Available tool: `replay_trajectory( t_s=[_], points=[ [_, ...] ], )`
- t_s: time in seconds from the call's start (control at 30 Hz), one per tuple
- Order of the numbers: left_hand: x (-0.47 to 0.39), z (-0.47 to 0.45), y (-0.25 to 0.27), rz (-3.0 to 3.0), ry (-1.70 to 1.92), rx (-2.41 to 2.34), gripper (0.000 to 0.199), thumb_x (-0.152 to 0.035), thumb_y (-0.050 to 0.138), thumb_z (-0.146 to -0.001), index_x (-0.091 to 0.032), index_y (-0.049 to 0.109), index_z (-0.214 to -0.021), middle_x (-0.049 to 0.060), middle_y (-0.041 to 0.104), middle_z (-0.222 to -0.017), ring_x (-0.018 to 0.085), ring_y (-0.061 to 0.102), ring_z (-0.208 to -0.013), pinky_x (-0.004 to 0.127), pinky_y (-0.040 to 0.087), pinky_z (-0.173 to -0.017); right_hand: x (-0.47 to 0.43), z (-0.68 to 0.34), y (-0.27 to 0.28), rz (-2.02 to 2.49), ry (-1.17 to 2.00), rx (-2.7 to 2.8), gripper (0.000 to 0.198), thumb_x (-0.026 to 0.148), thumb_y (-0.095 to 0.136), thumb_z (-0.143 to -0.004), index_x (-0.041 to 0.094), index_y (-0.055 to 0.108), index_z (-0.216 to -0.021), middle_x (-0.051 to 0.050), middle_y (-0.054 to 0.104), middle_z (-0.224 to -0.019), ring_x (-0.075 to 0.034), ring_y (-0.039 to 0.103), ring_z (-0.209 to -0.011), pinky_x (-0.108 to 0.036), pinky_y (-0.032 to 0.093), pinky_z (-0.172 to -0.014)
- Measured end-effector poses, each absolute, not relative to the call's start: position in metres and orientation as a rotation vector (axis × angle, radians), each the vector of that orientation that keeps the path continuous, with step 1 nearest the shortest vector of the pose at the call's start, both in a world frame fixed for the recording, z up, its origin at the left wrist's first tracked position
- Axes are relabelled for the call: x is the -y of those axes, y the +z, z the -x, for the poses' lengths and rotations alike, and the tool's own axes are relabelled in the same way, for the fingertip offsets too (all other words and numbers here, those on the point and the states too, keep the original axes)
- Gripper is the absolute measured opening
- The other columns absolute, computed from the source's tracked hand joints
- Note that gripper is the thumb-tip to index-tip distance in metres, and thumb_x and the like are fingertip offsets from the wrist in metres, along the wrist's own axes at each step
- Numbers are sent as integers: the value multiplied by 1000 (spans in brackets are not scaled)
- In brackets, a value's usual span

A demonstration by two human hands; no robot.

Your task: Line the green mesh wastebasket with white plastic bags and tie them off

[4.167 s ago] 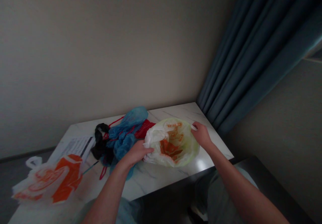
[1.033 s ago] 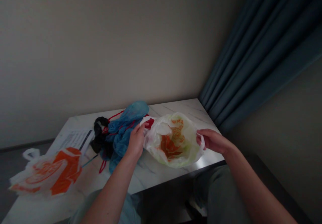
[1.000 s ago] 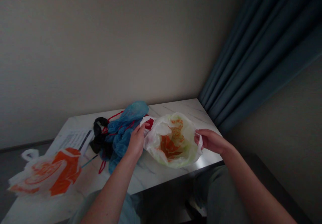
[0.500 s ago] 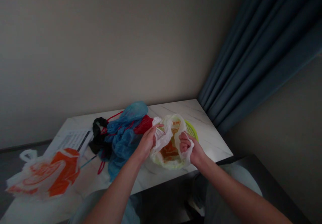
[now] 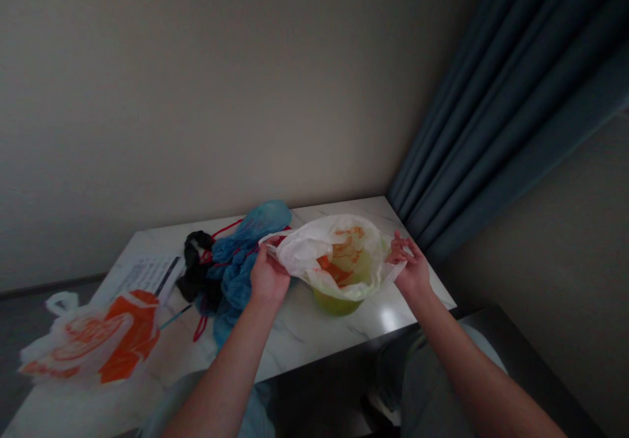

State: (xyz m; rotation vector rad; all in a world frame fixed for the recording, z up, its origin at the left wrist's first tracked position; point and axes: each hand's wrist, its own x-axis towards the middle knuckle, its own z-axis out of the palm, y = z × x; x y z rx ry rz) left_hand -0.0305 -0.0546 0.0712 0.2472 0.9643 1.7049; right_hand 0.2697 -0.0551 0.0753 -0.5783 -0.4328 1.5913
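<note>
A white plastic bag (image 5: pixel 307 248) with orange print lies spread over a yellow-green basket (image 5: pixel 337 305), its mouth stretched wide. My left hand (image 5: pixel 270 277) grips the bag's left edge, fingers closed on the thin plastic. On the other side, my right hand (image 5: pixel 409 264) pinches the bag's right edge, with some fingers raised. Most of the basket is hidden beneath the bag; only its lower front wall shows plainly. Orange print shows through the bag's opening.
Left of my left hand lie crumpled blue plastic bags (image 5: pixel 240 274) and a black bag (image 5: pixel 201 280) with red cords. Farther left are a printed sheet (image 5: pixel 142 277) and a white-and-orange bag (image 5: pixel 93 339). A dark curtain (image 5: pixel 472 110) hangs at the right, beside the marble-patterned table (image 5: pixel 295 353).
My hands have moved apart, the left one leftward and the right one rightward. The bag's mouth is pulled much wider, and its sides now spread beyond the basket.
</note>
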Motion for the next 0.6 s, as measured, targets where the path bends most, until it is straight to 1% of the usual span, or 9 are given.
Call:
replay_trajectory(
  t_s=[0.13,0.17,0.23,0.3,0.37,0.43,0.5,0.57,0.6],
  points=[
    [56,35,77,-280,1714,-933,18,-33,56,-87,-21,69,-85,2,74,-95,20,67,-100,31,53,-90,62,-274,89,685,1544,566,26,31,46,-93,24,64,-110,4,55,-75,-5,28,-40,-17,40,-44],
    [57,36,79,-296,1692,-928,16,-31,59,-85,-21,70,-90,2,75,-97,19,68,-100,30,53,-89,65,-275,92,699,1560,589,29,33,44,-94,24,63,-114,4,54,-76,-6,28,-41,-17,39,-42],
    [60,37,86,-338,1631,-920,21,-29,62,-84,-21,71,-101,2,74,-103,19,68,-98,28,54,-86,71,-276,100,714,1624,637,34,36,44,-93,26,60,-122,4,52,-77,-6,27,-42,-15,33,-37],
    [64,39,93,-385,1571,-920,28,-29,62,-85,-23,70,-111,3,73,-109,18,68,-98,27,55,-84,78,-277,107,721,1712,679,38,36,47,-91,27,56,-126,5,50,-77,-6,25,-41,-14,25,-32],
    [67,41,98,-427,1502,-927,31,-28,60,-87,-24,69,-117,3,73,-113,18,69,-96,27,56,-80,84,-278,111,716,1807,720,43,36,50,-88,27,53,-130,5,49,-77,-4,26,-40,-13,23,-29],
    [70,45,100,-469,1395,-936,30,-30,58,-89,-23,69,-116,4,73,-112,19,69,-90,27,56,-75,89,-278,113,683,1911,790,50,33,55,-85,28,48,-135,6,52,-78,-4,31,-37,-13,25,-28],
    [72,50,98,-514,1294,-943,29,-34,57,-89,-20,71,-110,6,73,-108,19,69,-84,27,56,-69,93,-279,111,620,2034,893,54,29,58,-84,28,45,-136,5,57,-80,-5,39,-36,-14,30,-27],
    [73,54,95,-553,1204,-961,28,-38,59,-86,-18,72,-103,7,74,-102,19,69,-78,26,55,-64,96,-279,107,561,2201,1009,46,31,57,-89,26,45,-133,2,62,-83,-8,50,-38,-17,36,-28],
    [73,56,94,-567,1155,-982,27,-38,61,-85,-18,73,-100,7,74,-98,19,69,-76,26,54,-63,97,-278,105,544,2300,1066,40,34,55,-92,24,47,-130,0,64,-85,-11,57,-42,-18,40,-30]
  ],
)
